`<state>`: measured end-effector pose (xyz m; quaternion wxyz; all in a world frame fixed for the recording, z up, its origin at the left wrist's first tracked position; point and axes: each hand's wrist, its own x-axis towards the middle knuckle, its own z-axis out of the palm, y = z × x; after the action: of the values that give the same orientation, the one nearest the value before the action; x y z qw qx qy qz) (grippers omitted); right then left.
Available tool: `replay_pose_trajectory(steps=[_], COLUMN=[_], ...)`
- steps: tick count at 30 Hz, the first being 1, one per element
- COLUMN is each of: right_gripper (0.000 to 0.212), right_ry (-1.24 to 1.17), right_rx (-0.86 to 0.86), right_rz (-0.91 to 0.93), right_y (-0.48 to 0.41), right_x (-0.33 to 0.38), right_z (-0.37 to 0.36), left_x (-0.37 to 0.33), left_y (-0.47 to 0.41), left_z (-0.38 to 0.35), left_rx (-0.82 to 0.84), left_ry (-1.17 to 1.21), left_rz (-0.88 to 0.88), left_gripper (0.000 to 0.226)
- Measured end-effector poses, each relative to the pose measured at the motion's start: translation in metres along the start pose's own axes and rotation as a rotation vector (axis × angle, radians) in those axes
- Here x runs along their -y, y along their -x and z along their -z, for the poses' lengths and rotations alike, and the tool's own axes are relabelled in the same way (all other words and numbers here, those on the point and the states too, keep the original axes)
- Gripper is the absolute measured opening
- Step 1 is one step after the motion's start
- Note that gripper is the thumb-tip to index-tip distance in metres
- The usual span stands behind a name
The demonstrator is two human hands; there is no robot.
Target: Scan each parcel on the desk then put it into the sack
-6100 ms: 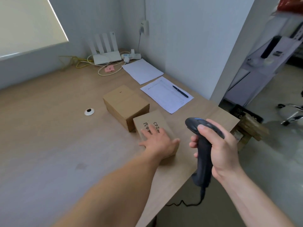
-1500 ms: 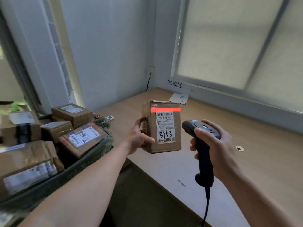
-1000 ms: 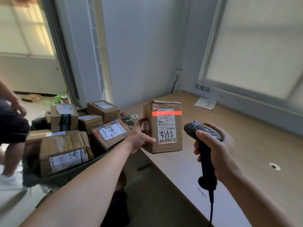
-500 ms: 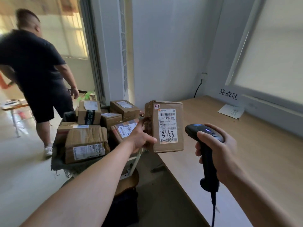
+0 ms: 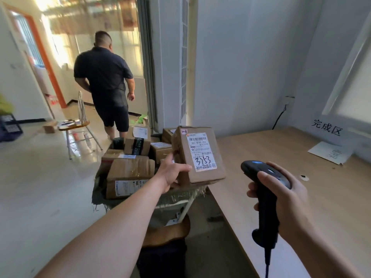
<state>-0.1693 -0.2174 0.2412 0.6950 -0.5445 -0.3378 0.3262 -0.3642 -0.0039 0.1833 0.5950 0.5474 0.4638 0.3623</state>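
Parcel (image 5: 197, 155) upright, label (image 5: 201, 151) facing viewer, in left hand (image 5: 172, 174), maybe over sack (image 5: 180, 194), scanner (image 5: 265, 215) in right hand (image 5: 289, 203)

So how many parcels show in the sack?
5: front parcel, low parcel behind it, black-taped parcel, middle parcel, rear parcel. The left hand and held parcel may hide more.

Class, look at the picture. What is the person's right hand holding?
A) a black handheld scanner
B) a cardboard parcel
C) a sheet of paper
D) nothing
A: the right hand grips the black scanner by its handle, while the left hand holds the parcel.
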Motion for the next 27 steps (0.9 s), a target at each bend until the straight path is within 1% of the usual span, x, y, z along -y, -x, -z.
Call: replay_pose_trajectory(steps=[2, 4, 8, 11, 15, 18, 22, 27], right_gripper=[0.039, 0.038, 0.046, 0.047, 0.046, 0.043, 0.043, 0.043], right_ry=[-0.004, -0.001, 0.002, 0.001, 0.005, -0.008, 0.003, 0.015], right_rx=[0.012, 0.013, -0.003, -0.03, -0.057, -0.072, -0.09, -0.106], right_rz=[-0.004, -0.007, -0.013, -0.012, -0.007, -0.015, -0.032, -0.035], right_y=[-0.011, -0.024, -0.058, -0.088, -0.127, -0.149, -0.172, -0.187], right_x=[-0.004, -0.009, -0.023, -0.034, -0.045, -0.052, -0.065, -0.074], right_z=[-0.009, -0.019, -0.042, -0.061, -0.084, -0.102, -0.119, -0.133], left_x=[-0.004, -0.009, -0.022, -0.032, -0.04, -0.045, -0.047, -0.047], left_y=[-0.012, -0.028, -0.072, -0.116, -0.17, -0.202, -0.23, -0.248], left_z=[0.011, 0.023, 0.045, 0.06, 0.079, 0.089, 0.097, 0.1], left_rx=[-0.066, -0.131, -0.197, -0.223, -0.243, -0.251, -0.253, -0.255], left_ry=[0.015, 0.023, 0.039, 0.026, 0.053, 0.04, 0.038, 0.039], left_rz=[0.026, 0.044, 0.071, 0.073, 0.123, 0.155, 0.191, 0.192], left_gripper=[0.05, 0.045, 0.046, 0.051, 0.046, 0.048, 0.056, 0.055])
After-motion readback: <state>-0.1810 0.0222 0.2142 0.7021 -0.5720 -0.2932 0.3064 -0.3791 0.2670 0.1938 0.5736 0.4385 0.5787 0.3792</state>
